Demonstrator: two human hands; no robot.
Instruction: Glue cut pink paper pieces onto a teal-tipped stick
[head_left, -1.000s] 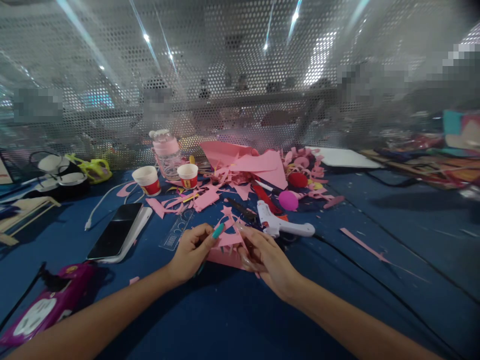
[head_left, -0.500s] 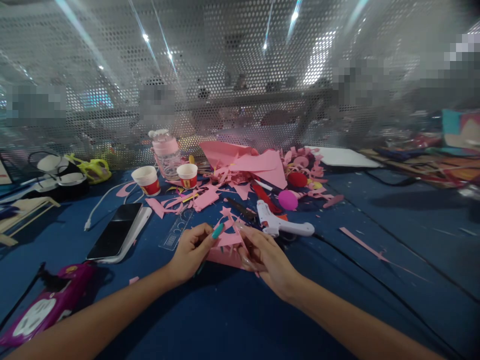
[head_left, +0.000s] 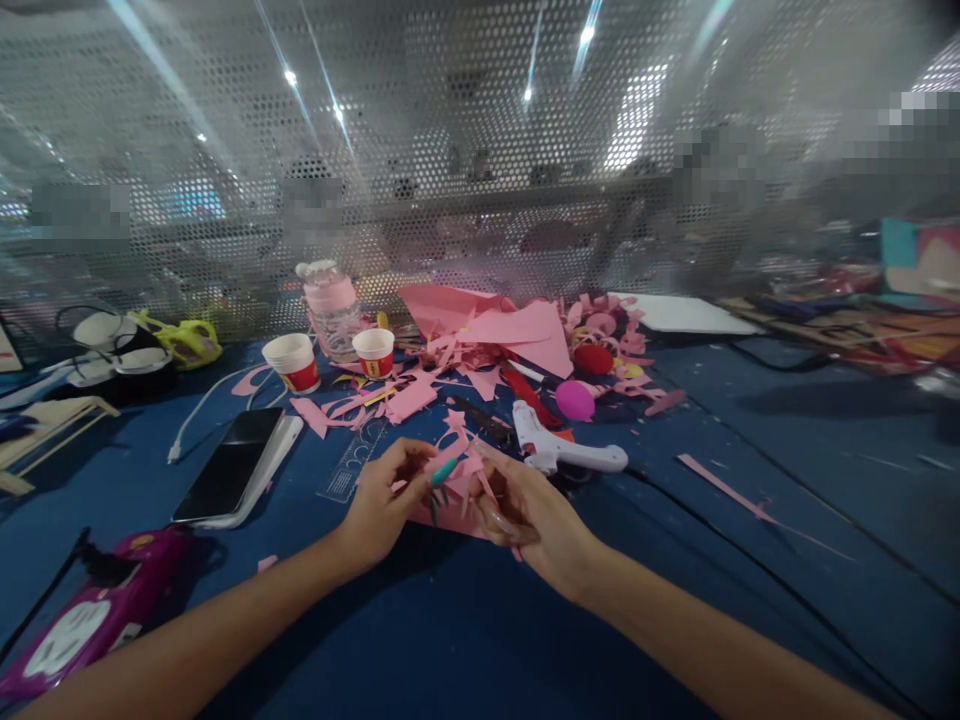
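Both hands grip a cut pink paper piece (head_left: 463,470) with narrow strips and points, at the middle of the view. My left hand (head_left: 390,500) pinches its left side between thumb and fingers. On the right side, my right hand (head_left: 529,505) has its fingers curled round the paper, hiding part of it. Beneath them a flat pink sheet (head_left: 454,515) lies on the blue table. A white glue gun (head_left: 574,452) rests just beyond my right hand. By my left hand lies a clear plastic stencil ruler (head_left: 352,465).
Pink paper scraps (head_left: 412,398) pile up behind the hands, near two stacks of paper cups (head_left: 291,362) and a pink bottle (head_left: 330,305). A phone (head_left: 231,465) and purple case (head_left: 101,610) lie left. The glue gun's black cord (head_left: 757,565) crosses the right side.
The pink paper piece has been bent and turned between my hands. My left thumb has shifted slightly right and down, and my right fingers have curled in more.
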